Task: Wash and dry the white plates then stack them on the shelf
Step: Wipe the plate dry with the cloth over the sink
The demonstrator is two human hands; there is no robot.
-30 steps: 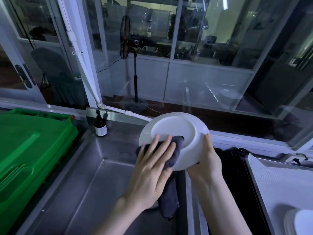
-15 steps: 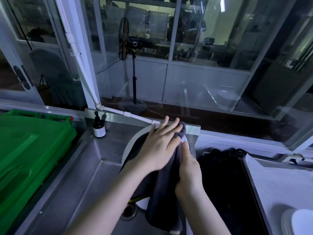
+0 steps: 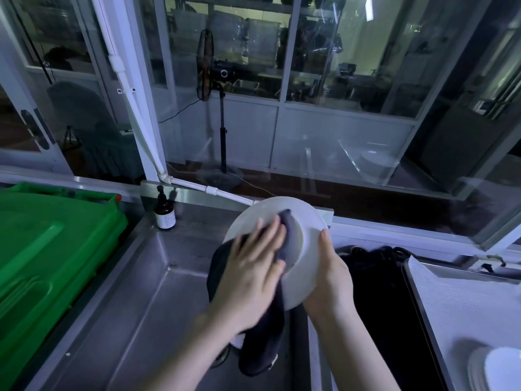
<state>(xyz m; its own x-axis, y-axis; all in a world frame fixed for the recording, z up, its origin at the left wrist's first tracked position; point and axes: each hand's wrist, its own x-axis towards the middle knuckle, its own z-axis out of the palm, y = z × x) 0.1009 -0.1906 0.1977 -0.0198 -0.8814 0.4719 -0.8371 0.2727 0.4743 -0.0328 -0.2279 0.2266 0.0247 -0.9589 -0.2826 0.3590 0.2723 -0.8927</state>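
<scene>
Over the steel sink (image 3: 135, 300), the right hand (image 3: 329, 280) grips the tilted white plate (image 3: 308, 258) by its right rim. The left hand (image 3: 251, 277), fingers straight, presses a dark cloth (image 3: 290, 238) against the plate's face. More plates (image 3: 496, 368) sit stacked at the near right.

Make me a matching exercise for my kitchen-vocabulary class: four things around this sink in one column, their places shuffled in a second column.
1 white plate
2 dark cloth
3 pump bottle
4 stacked plates

A back-left corner of the steel sink
B near right, on the white surface
C pressed under the left hand
D held at its edge by the right hand

Pairs: 1-D, 2-C, 3-A, 4-B
</scene>
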